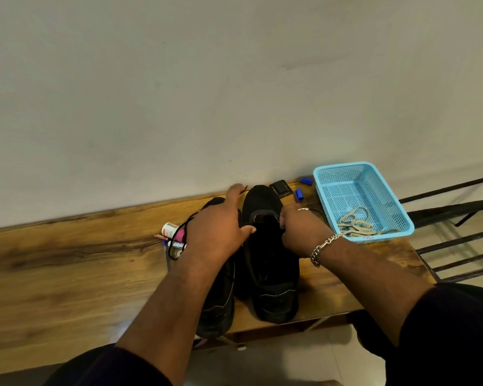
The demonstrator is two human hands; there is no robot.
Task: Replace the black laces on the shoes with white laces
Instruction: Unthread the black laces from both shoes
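Two black shoes [268,263] stand side by side on the table [67,268]. The left hand [215,232] pinches a black lace [183,232] above them; the right hand [299,229] grips the right shoe's tongue. White laces [356,222] lie in the blue basket [388,196].

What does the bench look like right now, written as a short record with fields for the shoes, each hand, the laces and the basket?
shoes: two black shoes side by side on the wooden table
left hand: over the left shoe, pinching a black lace
right hand: gripping the right shoe's tongue area
white laces: heaped in the blue basket, not yet used
basket position: right end of the table
other items: markers and a small tube left of the shoes
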